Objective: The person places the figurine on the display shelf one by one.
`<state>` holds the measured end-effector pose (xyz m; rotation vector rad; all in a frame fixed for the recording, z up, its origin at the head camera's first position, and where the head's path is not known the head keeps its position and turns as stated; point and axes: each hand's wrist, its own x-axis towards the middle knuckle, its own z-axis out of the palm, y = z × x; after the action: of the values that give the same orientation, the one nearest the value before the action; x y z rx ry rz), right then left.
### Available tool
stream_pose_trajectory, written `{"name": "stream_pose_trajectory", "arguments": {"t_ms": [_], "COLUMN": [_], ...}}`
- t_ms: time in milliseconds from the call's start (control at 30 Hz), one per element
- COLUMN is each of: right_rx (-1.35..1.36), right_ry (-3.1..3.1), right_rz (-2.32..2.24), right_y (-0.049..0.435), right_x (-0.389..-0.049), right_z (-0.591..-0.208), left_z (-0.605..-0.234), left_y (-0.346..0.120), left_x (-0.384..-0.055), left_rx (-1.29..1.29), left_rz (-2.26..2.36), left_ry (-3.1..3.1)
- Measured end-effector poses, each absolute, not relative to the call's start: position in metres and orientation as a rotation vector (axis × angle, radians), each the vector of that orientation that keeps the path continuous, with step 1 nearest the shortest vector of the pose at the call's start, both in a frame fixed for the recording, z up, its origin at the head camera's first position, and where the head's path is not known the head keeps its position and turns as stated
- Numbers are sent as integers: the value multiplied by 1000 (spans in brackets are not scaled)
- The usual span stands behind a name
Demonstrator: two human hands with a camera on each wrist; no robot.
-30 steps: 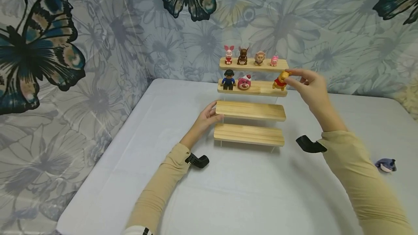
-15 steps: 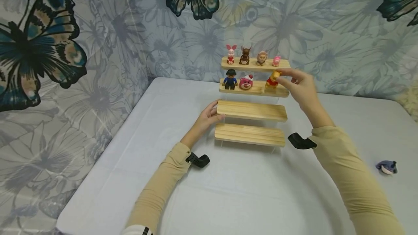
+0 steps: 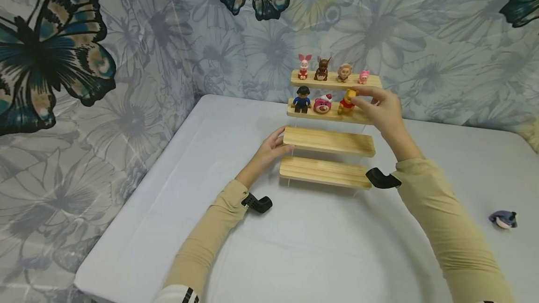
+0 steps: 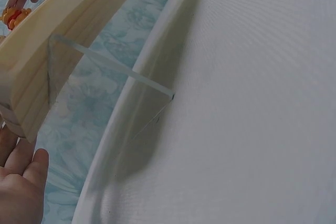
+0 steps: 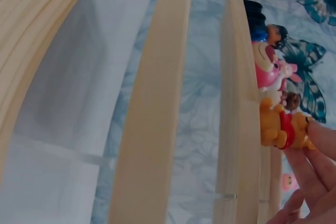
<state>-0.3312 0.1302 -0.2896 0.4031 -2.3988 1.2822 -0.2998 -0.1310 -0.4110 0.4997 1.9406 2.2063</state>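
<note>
A wooden tiered display shelf (image 3: 328, 140) stands on the table, its boards stepped upward toward the back. At the left end of the second board from the bottom, my left hand (image 3: 268, 151) holds the edge, thumb in front and fingers behind. My right hand (image 3: 386, 110) pinches a yellow Winnie the Pooh figurine (image 3: 346, 103) in a red shirt by its head. In the right wrist view the Pooh figurine (image 5: 278, 127) has its feet against the second board from the top. To its left are a pink bear-head figurine (image 3: 323, 104) and a black-haired doll in blue (image 3: 302, 100).
Along the top board stand a piglet figurine (image 3: 303, 67), a brown eared figurine (image 3: 322, 68), a beige one (image 3: 344, 72) and a small pink one (image 3: 364, 76). A blue whale-like toy (image 3: 503, 219) lies on the white table (image 3: 311, 247) at right. Butterfly-patterned cloth hangs behind.
My right hand has moved the Pooh figurine leftward along the second board, from its right end to beside the pink bear head. The left hand keeps its hold; the view has shifted slightly.
</note>
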Motion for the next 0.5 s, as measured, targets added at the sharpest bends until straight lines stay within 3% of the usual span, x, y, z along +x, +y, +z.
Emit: {"name": "stream_pose_trajectory", "arguments": {"t_ms": [500], "right_rx": [388], "right_ry": [-2440], "right_rz": [1248], "right_y": [124], "right_x": [-331], "right_z": [-289], "left_z": [-411], "left_y": [-128], "left_x": [-299], "left_rx": [502], "left_rz": [2209], "left_ry": [1951]}}
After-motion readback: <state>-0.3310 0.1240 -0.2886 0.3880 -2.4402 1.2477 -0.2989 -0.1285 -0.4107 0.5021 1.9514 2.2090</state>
